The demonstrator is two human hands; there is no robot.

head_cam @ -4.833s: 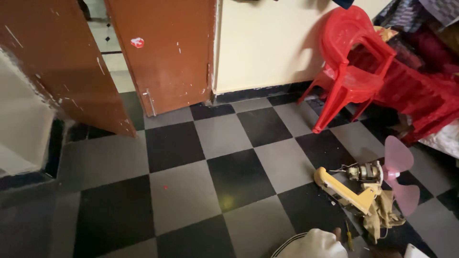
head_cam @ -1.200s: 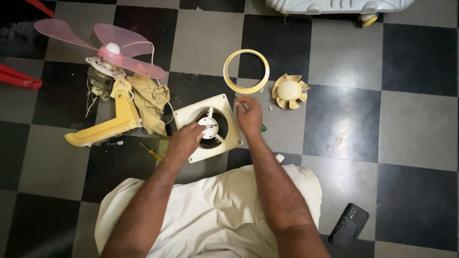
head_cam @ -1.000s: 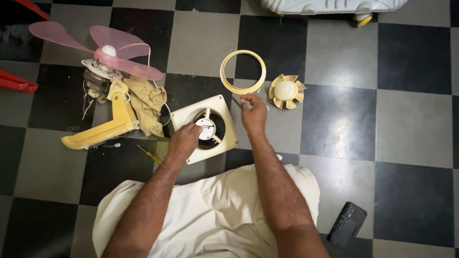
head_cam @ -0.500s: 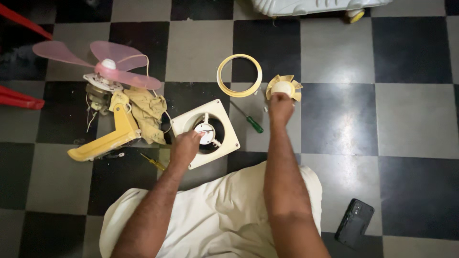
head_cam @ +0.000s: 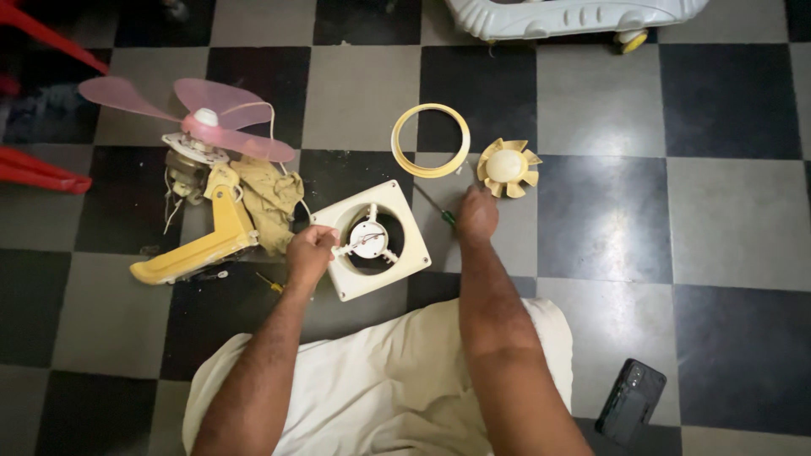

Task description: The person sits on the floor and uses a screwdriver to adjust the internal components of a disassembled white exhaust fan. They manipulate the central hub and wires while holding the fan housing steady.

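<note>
Left hand (head_cam: 311, 252) closed on the left rim of the square cream fan housing (head_cam: 372, 240), which lies flat on the checkered floor (head_cam: 726, 211) just beyond the person's knees; fingers curl over the edge of the round opening, near the central motor hub (head_cam: 369, 239) on its thin spokes. Right hand (head_cam: 477, 215) rests knuckles-up at the green-handled screwdriver (head_cam: 434, 205), just right of the housing; it covers the handle end, and whether the fingers have closed on it cannot be told. Beyond the right hand lie the yellowed impeller (head_cam: 508, 167) and, to its left, the loose yellow ring (head_cam: 430, 140), each apart from the housing. Further left, a dismantled table fan with pink blades (head_cam: 198, 118), yellow stand (head_cam: 211, 241) and a rag (head_cam: 269, 196). A dark phone (head_cam: 631, 400) lies near the person's right side. The housing is judged light, stiff, aged plastic, probably brittle at the spokes; it is best held by the outer frame, as here, not by the hub or spokes. The screwdriver is slim and is best taken by its handle.
</note>
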